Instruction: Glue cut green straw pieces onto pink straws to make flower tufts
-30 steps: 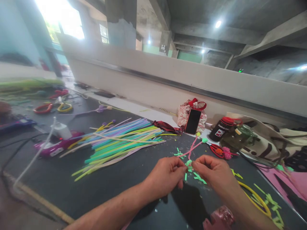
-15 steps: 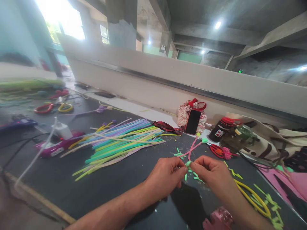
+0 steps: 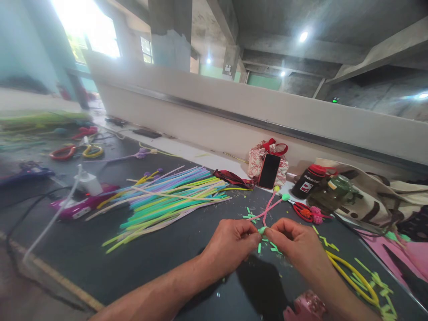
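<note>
My left hand (image 3: 233, 240) and my right hand (image 3: 290, 238) meet over the dark table, each with thumb and fingers pinched. Between the fingertips is a small mint-green fuzzy piece (image 3: 262, 230), mostly covered by them; it looks like pipe cleaner. Just beyond my hands lie two crossed pink pipe-cleaner stems (image 3: 272, 206), one with a yellow tip and one with a green tip. Short green cut pieces (image 3: 274, 247) are scattered beneath my fingers. A fan of long pastel pipe cleaners (image 3: 167, 200) lies to the left of my hands.
Beyond my right hand are red-handled pliers (image 3: 301, 211), a dark bottle (image 3: 306, 180) and a green bottle (image 3: 331, 194). A phone (image 3: 269, 171) leans on a patterned pouch. Yellow-handled scissors (image 3: 354, 276) lie by my right forearm. At left sits a purple device (image 3: 80, 203) with cords.
Both hands stay pinched on the green piece in nearly the same place, with only slight finger movement. The whole view has shifted very slightly.
</note>
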`<action>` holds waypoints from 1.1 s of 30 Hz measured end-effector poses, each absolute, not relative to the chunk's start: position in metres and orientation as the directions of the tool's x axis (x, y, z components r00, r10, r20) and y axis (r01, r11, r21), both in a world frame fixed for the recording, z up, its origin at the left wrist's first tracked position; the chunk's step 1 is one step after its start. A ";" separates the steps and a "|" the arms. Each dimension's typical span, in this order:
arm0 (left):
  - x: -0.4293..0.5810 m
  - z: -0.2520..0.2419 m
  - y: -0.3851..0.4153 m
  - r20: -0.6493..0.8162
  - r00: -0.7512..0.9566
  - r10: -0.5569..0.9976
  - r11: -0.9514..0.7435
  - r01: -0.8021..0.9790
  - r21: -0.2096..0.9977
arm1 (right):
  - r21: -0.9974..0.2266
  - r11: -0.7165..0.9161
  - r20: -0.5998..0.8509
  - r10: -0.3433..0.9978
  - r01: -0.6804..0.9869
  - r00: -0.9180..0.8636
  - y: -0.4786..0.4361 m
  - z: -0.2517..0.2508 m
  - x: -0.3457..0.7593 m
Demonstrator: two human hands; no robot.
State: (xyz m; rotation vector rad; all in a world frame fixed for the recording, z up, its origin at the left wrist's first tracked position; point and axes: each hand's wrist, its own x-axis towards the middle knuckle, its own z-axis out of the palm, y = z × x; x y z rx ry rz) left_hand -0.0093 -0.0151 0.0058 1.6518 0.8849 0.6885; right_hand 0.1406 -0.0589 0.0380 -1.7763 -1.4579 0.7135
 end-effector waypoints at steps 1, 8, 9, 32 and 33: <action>-0.009 0.006 -0.015 0.007 0.551 0.835 -0.142 0.203 0.969 | -0.805 -0.100 0.029 0.978 0.585 0.208 -0.059 0.039 0.140; -0.011 0.010 -0.013 -0.005 0.556 0.831 -0.057 0.094 0.994 | -0.901 -0.058 0.050 0.971 0.431 0.234 -0.066 0.043 0.148; -0.011 0.011 -0.013 -0.005 0.566 0.824 -0.038 0.064 0.997 | -0.922 -0.039 0.062 0.968 0.386 0.245 -0.067 0.044 0.151; -0.018 0.014 -0.021 0.070 0.763 0.642 0.032 -0.118 0.992 | -0.832 0.168 0.082 0.980 0.528 -0.183 -0.086 0.073 0.133; -0.018 0.015 -0.021 0.054 0.773 0.633 0.049 -0.110 0.993 | -0.824 0.179 0.093 0.978 0.537 -0.184 -0.086 0.071 0.133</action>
